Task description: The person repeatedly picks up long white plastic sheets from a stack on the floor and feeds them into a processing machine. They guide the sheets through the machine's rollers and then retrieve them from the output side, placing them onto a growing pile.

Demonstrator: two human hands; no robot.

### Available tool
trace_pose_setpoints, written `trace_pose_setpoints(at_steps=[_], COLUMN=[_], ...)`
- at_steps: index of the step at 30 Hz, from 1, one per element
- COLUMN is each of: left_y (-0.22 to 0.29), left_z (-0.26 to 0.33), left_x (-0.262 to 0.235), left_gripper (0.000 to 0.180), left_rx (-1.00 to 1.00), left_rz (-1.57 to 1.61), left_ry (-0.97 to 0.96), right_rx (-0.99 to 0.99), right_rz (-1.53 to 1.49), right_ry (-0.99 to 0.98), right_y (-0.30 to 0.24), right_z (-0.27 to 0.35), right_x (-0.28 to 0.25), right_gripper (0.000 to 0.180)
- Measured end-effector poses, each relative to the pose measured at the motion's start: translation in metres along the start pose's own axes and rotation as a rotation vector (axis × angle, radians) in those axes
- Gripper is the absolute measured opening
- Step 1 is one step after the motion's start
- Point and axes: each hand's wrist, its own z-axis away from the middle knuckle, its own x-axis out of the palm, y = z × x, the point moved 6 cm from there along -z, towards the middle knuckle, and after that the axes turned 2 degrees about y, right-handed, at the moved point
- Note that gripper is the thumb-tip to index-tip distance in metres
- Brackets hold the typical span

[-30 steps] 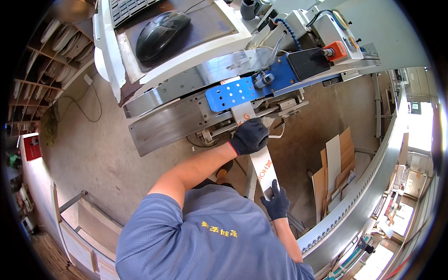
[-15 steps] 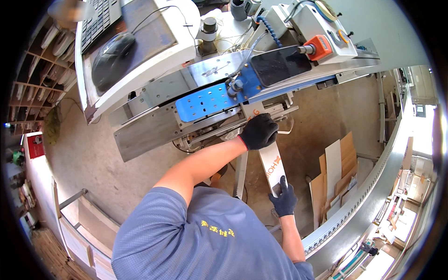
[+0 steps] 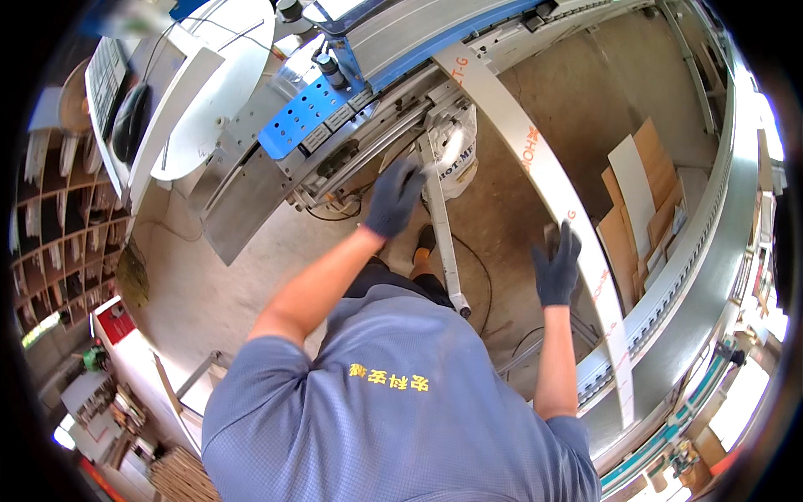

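A long white strip (image 3: 527,146) with orange print runs from the blue-edged machine (image 3: 410,63) down to the lower right, where it crosses a grey conveyor rail. My left hand (image 3: 395,199), in a dark glove, is off the strip, left of a plastic bag; its fingers look apart, though slightly blurred. Just left of the strip is my right hand (image 3: 556,272), also gloved. Between its thumb and fingers shows a small brown-grey block (image 3: 551,239), partly hidden by the glove.
A blue perforated plate (image 3: 303,117) sits on the machine's left part. Cardboard and white offcuts (image 3: 644,197) lean together right of the strip. The conveyor rail (image 3: 698,268) curves along the right. A keyboard (image 3: 106,79) and mouse (image 3: 130,121) rest on the desk at upper left.
Both hands have come off the strip; the left moved leftward, the right now beside it. More of the strip shows, reaching farther to the lower right. The view has shifted.
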Motion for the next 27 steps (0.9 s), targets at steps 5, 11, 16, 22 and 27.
trace_pose_setpoints(at_steps=[5,11,16,22,27], left_y=[-0.177,-0.342,-0.421,-0.471,-0.512], left_z=[0.153,0.124,0.123,0.134,0.163], left_x=[0.007,0.102,0.125,0.125,0.101], left_gripper=[0.020,0.021,0.022,0.016,0.020], left_rx=[-0.923,-1.166,-1.275,-1.260,-0.756], left_rz=[0.325,0.771,0.772,0.970,-0.355], left_ry=[0.178,0.405,0.486,0.767,-0.073], right_rx=[0.321,0.628,0.853,0.914,0.949], right_rz=[-0.033,-0.110,-0.118,-0.185,-0.228], right_ry=[-0.270,-0.507,-0.546,-0.477,-0.433], right_y=[0.022,-0.014,-0.051,-0.069,-0.079], right_z=[0.164,0.333,0.393,0.407,0.402], right_x=[0.035,0.064,0.070,0.074,0.078], right_gripper=[0.060,0.060,0.062,0.061,0.059])
